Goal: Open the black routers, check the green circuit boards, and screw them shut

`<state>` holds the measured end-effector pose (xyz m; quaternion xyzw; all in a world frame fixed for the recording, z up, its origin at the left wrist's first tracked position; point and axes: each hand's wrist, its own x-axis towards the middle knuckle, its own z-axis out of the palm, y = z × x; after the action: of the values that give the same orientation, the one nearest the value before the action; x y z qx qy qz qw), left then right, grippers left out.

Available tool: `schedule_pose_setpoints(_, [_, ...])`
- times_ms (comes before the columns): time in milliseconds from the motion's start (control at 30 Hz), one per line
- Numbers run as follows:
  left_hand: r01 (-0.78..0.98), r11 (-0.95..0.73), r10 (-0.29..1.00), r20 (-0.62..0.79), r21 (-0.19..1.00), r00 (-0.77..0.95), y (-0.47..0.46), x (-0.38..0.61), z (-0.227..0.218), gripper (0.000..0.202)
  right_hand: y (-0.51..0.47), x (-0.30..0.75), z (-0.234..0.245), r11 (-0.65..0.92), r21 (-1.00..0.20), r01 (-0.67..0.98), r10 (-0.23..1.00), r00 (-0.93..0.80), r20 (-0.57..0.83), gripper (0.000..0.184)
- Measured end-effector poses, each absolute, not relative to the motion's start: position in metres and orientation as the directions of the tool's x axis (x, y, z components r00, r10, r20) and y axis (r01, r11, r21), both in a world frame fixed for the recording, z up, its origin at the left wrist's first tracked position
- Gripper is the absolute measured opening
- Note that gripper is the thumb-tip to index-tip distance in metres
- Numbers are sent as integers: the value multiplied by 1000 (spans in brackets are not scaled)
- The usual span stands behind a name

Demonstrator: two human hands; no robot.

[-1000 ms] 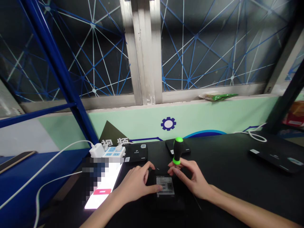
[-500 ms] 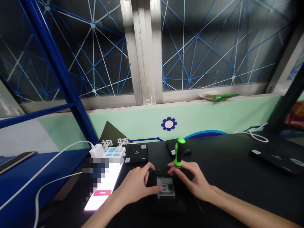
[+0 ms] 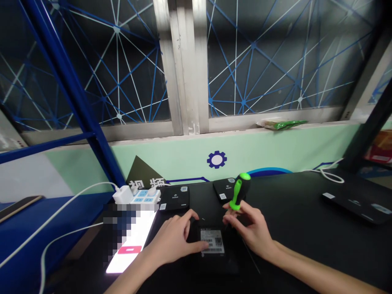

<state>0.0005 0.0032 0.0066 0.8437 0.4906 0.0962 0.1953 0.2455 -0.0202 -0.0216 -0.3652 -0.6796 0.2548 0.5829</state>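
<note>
A flat black set-top box (image 3: 211,263) lies on the black table with its white printed label (image 3: 212,241) facing up. My left hand (image 3: 177,239) grips its left side, thumb on the label and fingers curled at the far edge. In my right hand (image 3: 249,224) is a green and black screwdriver (image 3: 240,192), pinched low on the handle by thumb and fingers. Its handle points up and leans right. The tip is too dark to make out, near the box's far right corner. A tiny light-coloured piece (image 3: 203,219) sits just past the far edge.
More black boxes lie around: one behind my left hand (image 3: 175,197), one behind the screwdriver (image 3: 223,190), one at far right (image 3: 357,207). A lit phone screen (image 3: 130,245), a power strip (image 3: 147,197) and white cables (image 3: 70,212) are at left. A wall and windows stand behind.
My right hand has moved slightly right, and the screwdriver has gone from nearly upright to leaning right. My left hand keeps its place on the set-top box.
</note>
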Motion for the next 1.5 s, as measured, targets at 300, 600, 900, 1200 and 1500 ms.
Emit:
schedule_pose_setpoints(300, [860, -357, 909, -79, 364, 410, 4, -1, 14, 63, -15, 260, -17, 444, -892, -80, 893, 113, 435, 34])
schedule_pose_setpoints(600, [783, -419, 880, -8, 460, 475, 9, 1, 9, 42, 12, 283, -4, 352, -887, 299, 925, 33, 379, 31])
schedule_pose_setpoints(900, [709, -520, 824, 63, 477, 563, 8, -3, 6, 36, 22, 304, 7, 192, -448, 873, 973, -108, 206, 34])
schedule_pose_setpoints(1200, [620, -618, 765, 188, 484, 616, 4, 3, 7, 29, 22, 308, -8, 150, -259, 954, 982, -114, 150, 33])
schedule_pose_setpoints(1500, [604, -658, 721, 144, 450, 678, -1, 2, 13, 40, 21, 309, -6, 127, -168, 978, 981, -100, 164, 33])
